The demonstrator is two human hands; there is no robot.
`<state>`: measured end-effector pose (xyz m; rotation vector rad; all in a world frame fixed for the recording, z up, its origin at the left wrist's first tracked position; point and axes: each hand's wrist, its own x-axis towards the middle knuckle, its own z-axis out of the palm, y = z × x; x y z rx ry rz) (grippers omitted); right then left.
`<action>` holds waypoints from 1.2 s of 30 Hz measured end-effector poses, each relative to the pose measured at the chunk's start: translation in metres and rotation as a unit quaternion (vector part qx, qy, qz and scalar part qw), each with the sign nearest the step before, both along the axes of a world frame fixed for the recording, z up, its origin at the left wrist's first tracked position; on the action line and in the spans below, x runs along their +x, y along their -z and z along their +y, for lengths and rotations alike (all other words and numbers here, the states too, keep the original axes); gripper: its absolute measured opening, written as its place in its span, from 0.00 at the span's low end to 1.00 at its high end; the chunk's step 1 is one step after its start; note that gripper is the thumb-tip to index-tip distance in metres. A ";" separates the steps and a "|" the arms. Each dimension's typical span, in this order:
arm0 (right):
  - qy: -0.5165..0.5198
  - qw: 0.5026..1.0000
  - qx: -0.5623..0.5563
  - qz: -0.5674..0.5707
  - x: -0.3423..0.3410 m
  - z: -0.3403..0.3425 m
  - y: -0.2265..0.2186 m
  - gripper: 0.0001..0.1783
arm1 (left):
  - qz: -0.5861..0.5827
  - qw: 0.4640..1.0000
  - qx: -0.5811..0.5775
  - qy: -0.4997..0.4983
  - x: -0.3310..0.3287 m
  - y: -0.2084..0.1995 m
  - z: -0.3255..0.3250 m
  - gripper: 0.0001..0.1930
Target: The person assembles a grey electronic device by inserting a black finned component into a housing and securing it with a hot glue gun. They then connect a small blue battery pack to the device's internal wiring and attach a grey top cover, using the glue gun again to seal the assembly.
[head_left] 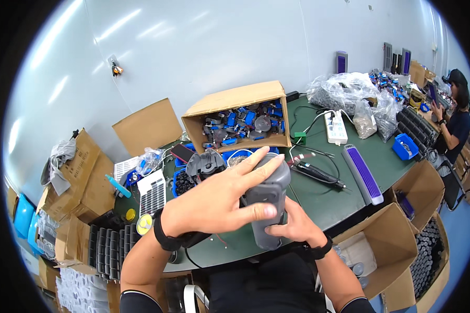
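Observation:
Upright in front of me stands a grey plastic cylindrical housing (267, 194) with a wider upper part, at the near edge of the green table. My left hand (230, 193) lies over its top, fingers stretched across and thumb pressed on its front. Lower down, my right hand (296, 225) grips the housing from the right, its thumb on the near side. Just beyond my left hand is a dark grey round plastic part (206, 165), beside a blue bin of small black parts (184, 182). A black electric screwdriver (318, 174) lies to the right of the housing.
A cardboard box (235, 97) of blue-and-grey motor-like parts lies at the back. On the right are a purple-and-grey long unit (362, 175), a white power strip (335, 128) and open cartons (386, 235). A phone (182, 153) rests left of centre. A co-worker (454, 115) sits far right.

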<state>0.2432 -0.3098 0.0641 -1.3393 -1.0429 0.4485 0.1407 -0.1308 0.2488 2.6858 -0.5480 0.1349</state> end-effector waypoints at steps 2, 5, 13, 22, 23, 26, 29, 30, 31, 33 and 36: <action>-0.004 0.997 0.044 0.065 -0.005 0.005 0.002 0.49 | -0.034 0.999 -0.013 0.011 0.000 0.011 -0.002 0.42; 0.098 0.993 0.041 -0.042 -0.016 0.017 0.008 0.47 | -0.136 0.990 -0.023 0.005 0.006 0.037 0.002 0.38; 0.000 0.997 0.035 0.074 -0.021 0.014 0.007 0.45 | -0.229 0.970 -0.007 -0.076 -0.023 0.050 -0.008 0.30; -0.139 0.974 -0.021 0.176 0.014 0.004 0.000 0.37 | -0.089 0.978 -0.154 -0.108 0.007 0.006 -0.003 0.18; -0.143 0.973 -0.026 0.178 0.016 0.004 -0.001 0.38 | -0.096 0.980 -0.153 -0.079 0.016 0.012 -0.003 0.18; -0.140 0.969 -0.026 0.201 0.010 0.004 -0.005 0.39 | -0.122 0.985 -0.118 -0.035 0.026 0.028 -0.003 0.17; -0.136 0.966 -0.013 0.219 0.010 0.000 0.000 0.42 | -0.143 0.984 -0.094 -0.042 0.020 0.029 -0.016 0.15; -0.135 0.968 -0.017 0.211 0.008 -0.001 -0.003 0.43 | -0.166 0.982 -0.078 -0.040 0.017 0.030 -0.019 0.15; -0.134 0.970 -0.021 0.203 0.006 -0.002 -0.007 0.43 | -0.180 0.981 -0.053 -0.041 0.015 0.033 -0.021 0.14; -0.140 0.971 -0.034 0.190 0.008 -0.002 -0.007 0.44 | -0.134 0.990 -0.021 -0.038 0.011 0.027 -0.022 0.14; -0.148 0.971 -0.047 0.181 0.014 -0.004 -0.003 0.45 | -0.087 0.995 0.026 -0.037 0.015 0.020 -0.022 0.14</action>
